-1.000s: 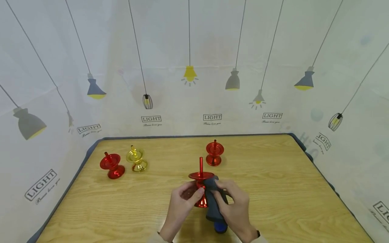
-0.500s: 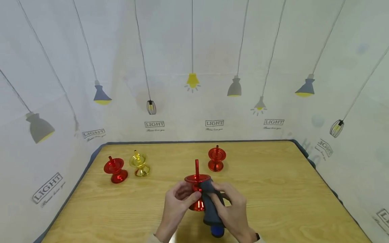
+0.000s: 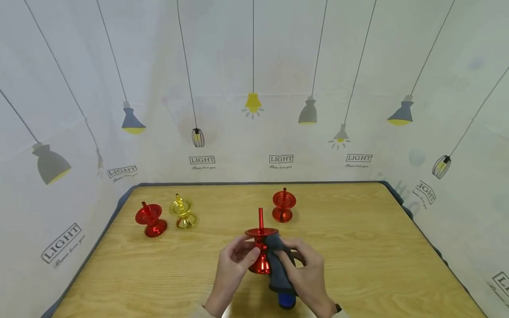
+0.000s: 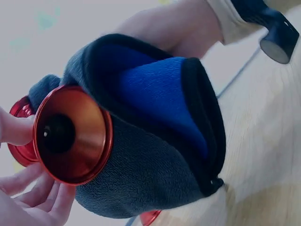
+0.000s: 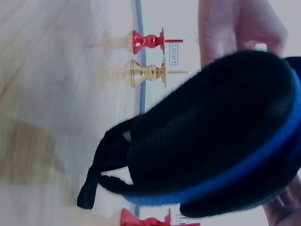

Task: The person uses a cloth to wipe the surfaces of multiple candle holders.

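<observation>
- Table (image 3: 366, 256): wood-grained, spanning the lower half of the head view; dark edging (image 3: 238, 183) along its far side, meeting the lamp-printed backdrop (image 3: 234, 66).
- Room: wide stretch of wood at right of frame, between right hand and table edge; another at lower left, below the paired holders.
- Red holder, in hand (image 3: 260, 266): lower centre of frame, upright, above the table; hollow underside faces the left wrist view.
- Left hand (image 3: 232, 267): lower centre, reaching up from the bottom edge; thumb and fingers clamped on the red holder's narrow middle.
- Right hand (image 3: 308, 271): just right of it, angled in toward the left; thumb and fingers pinching the cloth.
- Cloth (image 3: 279, 271): grey with blue inner face, black hem; pressed against the holder's right side, below its dish, lower end hanging.
- Second red holder (image 3: 155, 228) and gold holder (image 3: 185, 221): left of frame, side by side, apart.
- Third red holder (image 3: 283, 215): beyond the hands, near the far edge.
</observation>
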The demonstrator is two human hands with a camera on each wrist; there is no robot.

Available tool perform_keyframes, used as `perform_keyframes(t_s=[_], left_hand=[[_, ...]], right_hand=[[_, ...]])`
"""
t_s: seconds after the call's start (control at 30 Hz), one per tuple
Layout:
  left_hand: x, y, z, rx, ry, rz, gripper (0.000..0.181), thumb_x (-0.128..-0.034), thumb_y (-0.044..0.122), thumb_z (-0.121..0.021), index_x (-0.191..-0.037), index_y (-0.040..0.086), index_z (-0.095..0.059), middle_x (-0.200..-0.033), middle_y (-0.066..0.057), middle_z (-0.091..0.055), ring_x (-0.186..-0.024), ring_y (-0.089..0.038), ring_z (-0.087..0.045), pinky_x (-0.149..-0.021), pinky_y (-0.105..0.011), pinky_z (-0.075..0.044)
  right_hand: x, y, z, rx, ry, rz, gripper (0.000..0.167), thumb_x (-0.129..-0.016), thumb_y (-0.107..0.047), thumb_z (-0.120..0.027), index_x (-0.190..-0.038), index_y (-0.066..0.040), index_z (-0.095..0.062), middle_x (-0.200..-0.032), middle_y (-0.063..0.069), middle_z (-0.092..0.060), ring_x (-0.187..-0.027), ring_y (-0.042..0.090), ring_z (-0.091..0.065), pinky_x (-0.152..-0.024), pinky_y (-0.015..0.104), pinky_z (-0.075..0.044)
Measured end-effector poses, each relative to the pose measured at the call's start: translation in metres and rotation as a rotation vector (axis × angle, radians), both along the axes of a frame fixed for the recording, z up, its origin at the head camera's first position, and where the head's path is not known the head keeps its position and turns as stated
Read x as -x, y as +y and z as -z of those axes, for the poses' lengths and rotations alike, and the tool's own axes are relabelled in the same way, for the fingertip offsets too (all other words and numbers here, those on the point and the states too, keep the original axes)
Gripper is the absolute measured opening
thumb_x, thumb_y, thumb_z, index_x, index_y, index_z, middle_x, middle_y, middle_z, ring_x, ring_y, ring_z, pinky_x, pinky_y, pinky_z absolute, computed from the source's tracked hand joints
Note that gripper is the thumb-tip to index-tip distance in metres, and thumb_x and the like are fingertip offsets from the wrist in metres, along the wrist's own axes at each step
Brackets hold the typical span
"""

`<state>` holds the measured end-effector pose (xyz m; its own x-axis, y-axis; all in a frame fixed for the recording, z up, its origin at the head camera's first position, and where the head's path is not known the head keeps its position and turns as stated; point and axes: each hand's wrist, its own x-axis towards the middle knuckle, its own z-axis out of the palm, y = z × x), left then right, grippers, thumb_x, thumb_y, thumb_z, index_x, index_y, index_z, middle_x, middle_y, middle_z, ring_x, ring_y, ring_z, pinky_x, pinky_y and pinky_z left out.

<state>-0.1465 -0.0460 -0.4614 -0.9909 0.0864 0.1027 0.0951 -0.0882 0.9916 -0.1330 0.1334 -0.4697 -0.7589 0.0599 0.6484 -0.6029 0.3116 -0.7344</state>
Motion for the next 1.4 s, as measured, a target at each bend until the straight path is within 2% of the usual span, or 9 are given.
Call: perform_keyframes(t_s=[0.13, 0.37, 0.47, 0.67, 0.83, 1.03, 1.2, 1.27, 1.4], left_hand=[[0.0, 0.005, -0.001, 0.035, 0.067, -0.044, 0.027, -0.0866, 0.009, -0.081, -0.111, 0.003, -0.072, -0.105, -0.016, -0.074, -0.09, -0.013, -0.071, -0.083, -0.025, -0.058], [0.001, 0.002, -0.003, 0.033, 0.025, -0.034, 0.034, -0.0833, 0.012, -0.084, -0.112, 0.001, -0.071, -0.102, -0.015, -0.075, -0.088, -0.013, -0.073, -0.081, -0.024, -0.059], [0.002, -0.002, -0.003, 0.03, 0.01, 0.01, 0.033, -0.086, 0.013, -0.082, -0.114, -0.001, -0.071, -0.104, -0.017, -0.075, -0.09, -0.013, -0.072, -0.082, -0.024, -0.058], [0.003, -0.008, -0.002, -0.002, -0.076, 0.114, 0.034, -0.0915, 0.019, -0.077, -0.119, -0.002, -0.072, -0.114, -0.016, -0.074, -0.095, -0.016, -0.07, -0.083, -0.028, -0.056], [0.001, -0.008, -0.002, -0.019, -0.094, 0.118, 0.041, -0.093, 0.02, -0.075, -0.125, -0.004, -0.068, -0.115, -0.017, -0.073, -0.098, -0.015, -0.069, -0.086, -0.026, -0.054], [-0.003, 0.001, -0.005, 0.013, -0.011, 0.018, 0.027, -0.0907, 0.009, -0.076, -0.115, -0.003, -0.071, -0.105, -0.018, -0.074, -0.09, -0.01, -0.07, -0.083, -0.024, -0.055], [-0.005, 0.006, -0.004, 0.046, 0.036, 0.005, 0.028, -0.0864, 0.011, -0.081, -0.111, 0.001, -0.072, -0.107, -0.016, -0.075, -0.092, -0.013, -0.072, -0.085, -0.025, -0.057], [-0.004, 0.006, -0.003, 0.042, 0.024, 0.002, 0.03, -0.0851, 0.012, -0.082, -0.112, 0.002, -0.073, -0.106, -0.015, -0.075, -0.092, -0.014, -0.072, -0.084, -0.026, -0.058], [-0.003, 0.002, -0.001, 0.021, -0.01, 0.012, 0.029, -0.0868, 0.012, -0.081, -0.112, 0.001, -0.073, -0.107, -0.015, -0.074, -0.094, -0.016, -0.072, -0.084, -0.026, -0.058]], right_hand=[[-0.001, -0.002, -0.003, -0.114, 0.104, 0.078, 0.038, -0.077, 0.01, -0.082, -0.108, -0.01, -0.075, -0.103, 0.007, -0.076, -0.093, 0.013, -0.073, -0.071, 0.019, -0.059], [-0.003, -0.004, -0.005, -0.157, 0.184, 0.079, 0.043, -0.074, 0.012, -0.083, -0.11, -0.01, -0.075, -0.102, 0.009, -0.075, -0.09, 0.017, -0.073, -0.074, 0.015, -0.057], [-0.002, -0.002, -0.004, -0.098, 0.124, 0.029, 0.038, -0.077, 0.01, -0.081, -0.109, -0.009, -0.074, -0.103, 0.01, -0.075, -0.094, 0.012, -0.073, -0.071, 0.018, -0.058], [-0.001, 0.003, -0.003, 0.118, -0.104, -0.106, 0.022, -0.086, 0.005, -0.076, -0.106, -0.005, -0.073, -0.102, 0.01, -0.076, -0.095, 0.008, -0.073, -0.073, 0.027, -0.061], [-0.001, 0.004, -0.002, 0.189, -0.163, -0.117, 0.021, -0.085, 0.007, -0.076, -0.104, -0.002, -0.073, -0.1, 0.01, -0.076, -0.092, 0.01, -0.073, -0.074, 0.028, -0.061], [-0.003, 0.003, -0.001, 0.01, 0.015, -0.008, 0.031, -0.081, 0.009, -0.079, -0.107, -0.008, -0.074, -0.103, 0.009, -0.076, -0.096, 0.008, -0.072, -0.071, 0.022, -0.06], [-0.007, -0.001, -0.003, -0.155, 0.192, 0.094, 0.043, -0.073, 0.013, -0.083, -0.109, -0.007, -0.074, -0.101, 0.011, -0.074, -0.089, 0.019, -0.073, -0.075, 0.014, -0.056], [-0.009, -0.002, -0.005, -0.159, 0.201, 0.095, 0.043, -0.072, 0.013, -0.083, -0.109, -0.006, -0.074, -0.101, 0.012, -0.073, -0.088, 0.022, -0.073, -0.075, 0.014, -0.056], [-0.012, -0.003, -0.008, -0.095, 0.111, 0.05, 0.04, -0.077, 0.01, -0.082, -0.11, -0.01, -0.075, -0.104, 0.008, -0.075, -0.095, 0.013, -0.072, -0.071, 0.018, -0.059]])
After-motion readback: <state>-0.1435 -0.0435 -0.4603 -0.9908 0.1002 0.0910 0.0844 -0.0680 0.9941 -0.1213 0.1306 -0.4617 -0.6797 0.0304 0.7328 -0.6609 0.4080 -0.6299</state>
